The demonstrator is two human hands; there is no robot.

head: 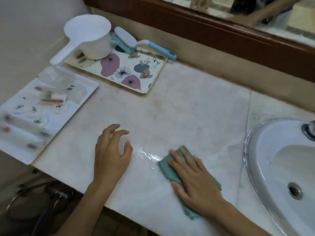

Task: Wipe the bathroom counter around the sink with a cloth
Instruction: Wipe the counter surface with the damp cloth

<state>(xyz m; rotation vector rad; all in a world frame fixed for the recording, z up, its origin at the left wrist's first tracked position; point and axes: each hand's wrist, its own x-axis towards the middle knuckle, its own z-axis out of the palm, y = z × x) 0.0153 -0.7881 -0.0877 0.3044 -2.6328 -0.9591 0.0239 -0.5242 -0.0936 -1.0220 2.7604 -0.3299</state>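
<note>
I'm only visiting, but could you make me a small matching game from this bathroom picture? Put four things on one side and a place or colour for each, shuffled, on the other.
Things
1 cloth
2 scoop
3 brush
4 sink

Descriptions
A white, standing on the tray
B set into the counter, at the right
C pressed under the right hand
D blue handle

Pairs: 1-C, 2-A, 3-D, 4-B
</note>
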